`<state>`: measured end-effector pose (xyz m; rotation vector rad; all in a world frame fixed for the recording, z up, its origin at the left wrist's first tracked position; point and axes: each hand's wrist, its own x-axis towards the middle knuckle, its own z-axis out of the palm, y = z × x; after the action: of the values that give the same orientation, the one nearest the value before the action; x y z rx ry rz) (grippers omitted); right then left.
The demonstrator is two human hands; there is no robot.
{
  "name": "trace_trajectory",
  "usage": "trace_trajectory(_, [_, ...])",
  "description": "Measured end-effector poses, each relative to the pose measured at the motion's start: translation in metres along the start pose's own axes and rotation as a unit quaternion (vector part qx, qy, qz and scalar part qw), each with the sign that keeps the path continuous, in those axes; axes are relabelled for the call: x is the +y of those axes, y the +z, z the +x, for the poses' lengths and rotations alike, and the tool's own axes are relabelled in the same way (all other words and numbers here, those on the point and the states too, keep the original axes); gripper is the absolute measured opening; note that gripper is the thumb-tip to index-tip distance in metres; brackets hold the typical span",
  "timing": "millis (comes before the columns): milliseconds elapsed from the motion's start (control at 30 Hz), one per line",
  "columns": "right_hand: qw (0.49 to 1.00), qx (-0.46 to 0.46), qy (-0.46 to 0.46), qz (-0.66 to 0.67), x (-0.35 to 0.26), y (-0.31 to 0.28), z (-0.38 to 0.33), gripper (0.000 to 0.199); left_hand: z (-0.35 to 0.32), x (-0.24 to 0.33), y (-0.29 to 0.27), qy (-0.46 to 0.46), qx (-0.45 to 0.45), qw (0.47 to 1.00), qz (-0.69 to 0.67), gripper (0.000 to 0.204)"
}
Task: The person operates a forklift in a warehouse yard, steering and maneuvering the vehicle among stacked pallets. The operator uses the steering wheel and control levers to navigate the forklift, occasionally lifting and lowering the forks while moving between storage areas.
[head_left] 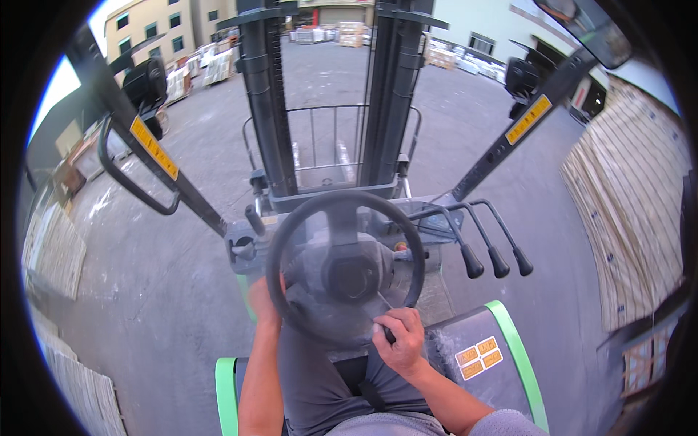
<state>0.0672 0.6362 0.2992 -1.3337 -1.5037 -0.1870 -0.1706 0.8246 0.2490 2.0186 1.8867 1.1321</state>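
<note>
I sit at the controls of a forklift, with its black steering wheel (275, 243) in front of me. My left hand (265, 299) is at the left side of the rim, its fingers curled behind it and partly hidden. At the lower right of the wheel, my right hand (401, 338) is closed around a dark knob (389, 336). Three black-handled levers (496, 261) stand to the right, with neither hand on them. A short dark lever (254, 219) rises left of the steering column.
Ahead, the mast (269, 102) and a load guard (327, 120) partly block the view of the grey yard. A large stack of pale boards (618, 211) stands close on the right. More stacked sheets (54, 251) lie on the left. Wrapped pallets (352, 34) line the far side.
</note>
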Motion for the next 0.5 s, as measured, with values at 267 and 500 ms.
trace_trajectory(267, [1.000, 0.014, 0.017, 0.010, -0.010, 0.023, 0.001, 0.023, 0.014, -0.020, -0.002, 0.010, 0.030, 1.000, 0.004, 0.059])
trace_trajectory(500, [0.991, 0.133, 0.031, -0.012, -0.023, 0.036, 0.016, 0.022, 0.038, -0.033, 0.031, 0.027, -0.059, 0.997, -0.039, 0.060])
